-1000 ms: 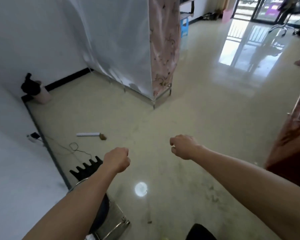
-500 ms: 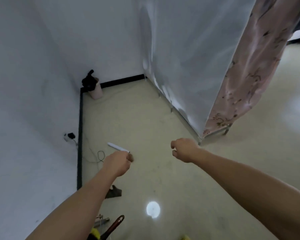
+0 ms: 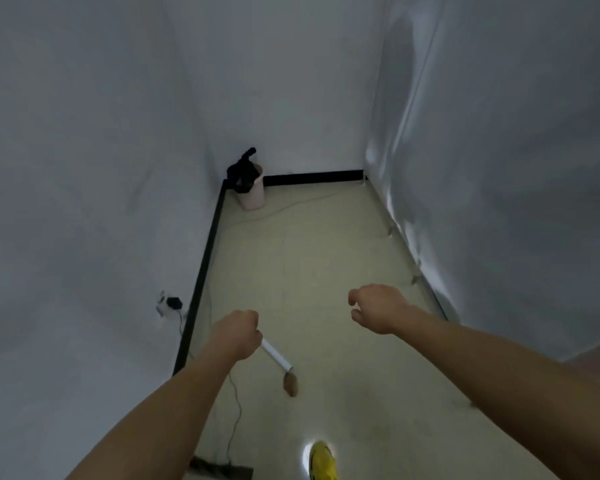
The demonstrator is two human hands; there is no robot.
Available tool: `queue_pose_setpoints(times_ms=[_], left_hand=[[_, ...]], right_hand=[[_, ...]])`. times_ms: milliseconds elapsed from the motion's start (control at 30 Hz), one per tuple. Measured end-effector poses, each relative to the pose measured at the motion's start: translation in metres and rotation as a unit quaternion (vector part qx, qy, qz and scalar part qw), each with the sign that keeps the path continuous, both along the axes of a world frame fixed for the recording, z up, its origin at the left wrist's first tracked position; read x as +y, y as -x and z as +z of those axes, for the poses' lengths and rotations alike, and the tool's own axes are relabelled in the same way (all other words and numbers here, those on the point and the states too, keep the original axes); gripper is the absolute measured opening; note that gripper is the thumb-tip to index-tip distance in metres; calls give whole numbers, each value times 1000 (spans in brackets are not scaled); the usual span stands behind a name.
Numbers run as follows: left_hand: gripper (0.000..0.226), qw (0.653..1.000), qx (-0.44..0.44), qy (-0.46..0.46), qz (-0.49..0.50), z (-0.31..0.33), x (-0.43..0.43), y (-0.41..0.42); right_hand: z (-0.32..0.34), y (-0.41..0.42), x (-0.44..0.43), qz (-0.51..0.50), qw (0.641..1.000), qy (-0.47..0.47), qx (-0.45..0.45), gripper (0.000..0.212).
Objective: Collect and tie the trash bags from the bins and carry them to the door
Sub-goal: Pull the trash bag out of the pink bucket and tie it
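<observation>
Target is the pink bin [image 3: 252, 194] in the far corner where the two white walls meet, black trash bag [image 3: 242, 170] bunched out of its top and leaning toward the left wall. It stands upright, straight ahead and slightly left of centre, well apart from both hands. Left hand [image 3: 236, 336] is loosely fisted, holding nothing; the white tube [image 3: 276, 357] looks like it comes from that grip, but it lies on the floor beneath, beside a small brown lump [image 3: 290, 384]. Right hand [image 3: 378, 308] is half-curled, fingers not closed, empty. Bin lines up almost directly beyond the left hand, so left looks like the nearer reach; right has to cross toward the corner. The path runs lengthwise down the strip of floor [image 3: 309, 258] between the left wall and the white fabric cover [image 3: 499, 168] on the right. Watch the charger cable [image 3: 234, 403] trailing along the left baseboard. My read: approach phase, bag not yet touched.
</observation>
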State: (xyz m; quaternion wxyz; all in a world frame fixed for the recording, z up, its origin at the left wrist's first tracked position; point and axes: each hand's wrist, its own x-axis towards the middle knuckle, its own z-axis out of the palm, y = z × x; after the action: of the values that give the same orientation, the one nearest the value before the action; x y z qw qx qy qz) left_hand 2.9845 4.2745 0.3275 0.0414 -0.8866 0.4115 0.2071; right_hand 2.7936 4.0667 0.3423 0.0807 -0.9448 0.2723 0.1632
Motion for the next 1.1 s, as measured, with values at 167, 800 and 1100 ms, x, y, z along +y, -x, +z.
queue_pose_setpoints(times_ms=[167,800,1100], left_hand=[[29,1000,-10,11,2,26,-117,-89],[31,991,-1,31,133,23,-501,-379],[32,971,31,-11,236,-23,-566,-546]], right_hand=[[22,-87,-113,-16,999,1,-35,39],[-6,-434,-558,49,998,-36,-2,36],[-47,-642,-648,133,989,-69,13,38]])
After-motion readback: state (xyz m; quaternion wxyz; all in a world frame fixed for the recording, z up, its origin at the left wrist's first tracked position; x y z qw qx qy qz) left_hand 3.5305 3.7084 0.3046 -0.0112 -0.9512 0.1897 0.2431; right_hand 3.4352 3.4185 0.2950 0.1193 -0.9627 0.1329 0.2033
